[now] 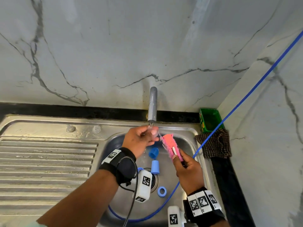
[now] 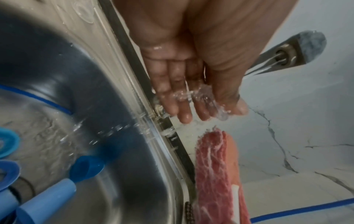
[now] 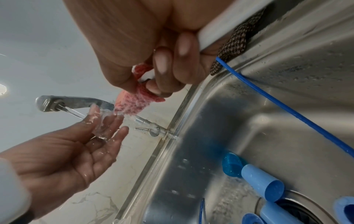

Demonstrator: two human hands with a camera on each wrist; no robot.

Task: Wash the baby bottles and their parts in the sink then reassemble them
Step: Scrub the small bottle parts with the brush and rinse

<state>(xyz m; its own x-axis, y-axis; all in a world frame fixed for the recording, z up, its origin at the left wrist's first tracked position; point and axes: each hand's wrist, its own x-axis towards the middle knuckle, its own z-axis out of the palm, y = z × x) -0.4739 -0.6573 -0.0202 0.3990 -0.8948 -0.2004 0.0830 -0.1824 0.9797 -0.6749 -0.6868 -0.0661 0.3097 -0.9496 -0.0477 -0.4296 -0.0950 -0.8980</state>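
Washing is judged to be in its early part, with reassembly not yet begun. At centre left of the head view the left hand [image 1: 139, 139] is held under the tap [image 1: 152, 105], its fingers [image 2: 172, 91] nearly straight and close together, a small clear piece, probably a bottle teat [image 3: 101, 121], lying across them in the running water and steadied by the thumb. Lower in the frame, blue parts are seen lying apart in the sink [image 1: 193, 145]: a dark blue cap [image 1: 153, 152], a light blue tube-shaped part [image 1: 155, 167] near the drain, and a blue ring [image 1: 162, 191] below it. Whether these have been washed cannot be told. Right of centre the right hand [image 1: 188, 169] is curled round the white handle of a pink brush [image 1: 169, 145], whose head is held just beside the teat. No assembled bottle is shown.
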